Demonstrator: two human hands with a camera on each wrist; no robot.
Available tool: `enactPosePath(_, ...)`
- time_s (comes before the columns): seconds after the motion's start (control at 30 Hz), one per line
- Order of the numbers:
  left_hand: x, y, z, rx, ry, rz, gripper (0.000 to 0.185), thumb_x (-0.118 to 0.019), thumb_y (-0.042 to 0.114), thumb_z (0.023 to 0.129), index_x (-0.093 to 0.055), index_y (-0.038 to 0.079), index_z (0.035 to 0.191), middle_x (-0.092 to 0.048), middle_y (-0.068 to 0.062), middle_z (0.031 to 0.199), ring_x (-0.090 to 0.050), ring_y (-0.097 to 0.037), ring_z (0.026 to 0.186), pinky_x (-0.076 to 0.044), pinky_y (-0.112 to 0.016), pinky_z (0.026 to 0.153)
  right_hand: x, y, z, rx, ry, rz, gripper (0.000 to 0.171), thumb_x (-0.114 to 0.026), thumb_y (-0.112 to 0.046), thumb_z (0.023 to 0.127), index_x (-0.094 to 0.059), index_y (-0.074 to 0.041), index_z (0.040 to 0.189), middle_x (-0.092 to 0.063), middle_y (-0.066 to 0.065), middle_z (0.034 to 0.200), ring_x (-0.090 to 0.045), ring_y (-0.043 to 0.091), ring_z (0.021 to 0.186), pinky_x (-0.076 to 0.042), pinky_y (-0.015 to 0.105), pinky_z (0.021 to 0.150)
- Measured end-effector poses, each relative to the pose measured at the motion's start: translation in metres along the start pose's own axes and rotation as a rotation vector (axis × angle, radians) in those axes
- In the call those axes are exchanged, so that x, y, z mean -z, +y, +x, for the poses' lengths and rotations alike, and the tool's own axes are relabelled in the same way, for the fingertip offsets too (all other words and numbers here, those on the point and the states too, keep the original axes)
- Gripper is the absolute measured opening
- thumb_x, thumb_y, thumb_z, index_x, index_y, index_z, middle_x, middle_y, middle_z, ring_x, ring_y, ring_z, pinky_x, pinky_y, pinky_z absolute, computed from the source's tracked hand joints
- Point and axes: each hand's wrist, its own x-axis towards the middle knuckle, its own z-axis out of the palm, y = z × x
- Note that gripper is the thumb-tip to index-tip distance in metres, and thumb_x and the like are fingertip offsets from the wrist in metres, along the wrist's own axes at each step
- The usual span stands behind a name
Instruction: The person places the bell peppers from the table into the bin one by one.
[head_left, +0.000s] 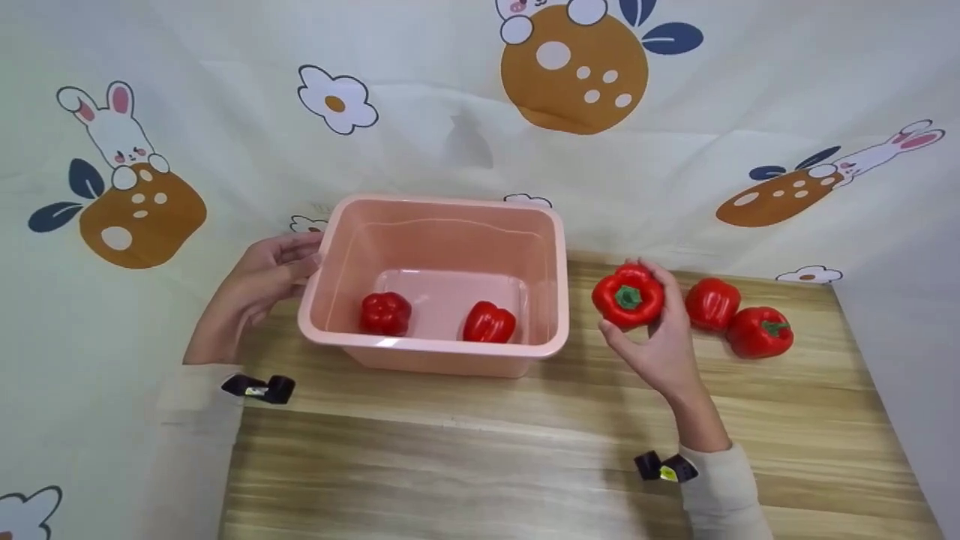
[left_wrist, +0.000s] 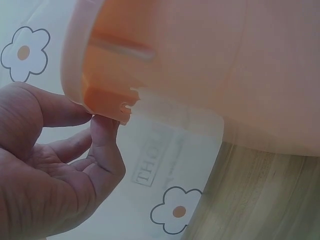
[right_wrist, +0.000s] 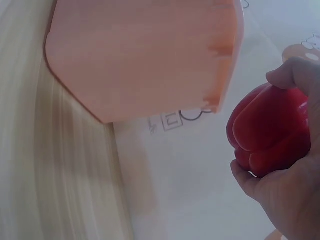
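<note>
A pink plastic bin (head_left: pixel 435 346) stands on the table with two red bell peppers inside, one bell pepper (head_left: pixel 385 313) at the left and another bell pepper (head_left: pixel 489 322) at the right. My left hand (head_left: pixel 266 276) pinches the bin's left rim between thumb and fingers, as the left wrist view shows up close. To the right of the bin, my right hand (head_left: pixel 664 341) grips a red bell pepper (head_left: pixel 609 296), its green stem facing the head camera. Beyond that hand, two more bell peppers lie side by side, one (head_left: pixel 712 303) partly behind the other (head_left: pixel 759 333).
The wooden table (head_left: pixel 450 457) stretches in front of the bin and to the right. A pale cloth (head_left: pixel 420 150) printed with rabbits, oranges and flowers hangs behind and at the left. Small dark devices (head_left: pixel 279 389) sit on both wrists.
</note>
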Motion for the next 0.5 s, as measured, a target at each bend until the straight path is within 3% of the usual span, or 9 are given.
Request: enactPosePath(0.5,0.001,0.001,0.0,0.006,0.014,0.038,0.061,-0.06,0.023,0.108,-0.038,0.01,0.164,-0.051,-0.017,0.158,-0.065,-0.017,0.124,-0.064,-0.026,0.092,-0.025,-0.017,0.017,0.004,-0.023,0.031,0.089,-0.083,0.005,0.08,-0.038,-0.004,0.156,-0.051,0.001,0.154,-0.052,0.02,0.14,-0.055,0.017,0.107)
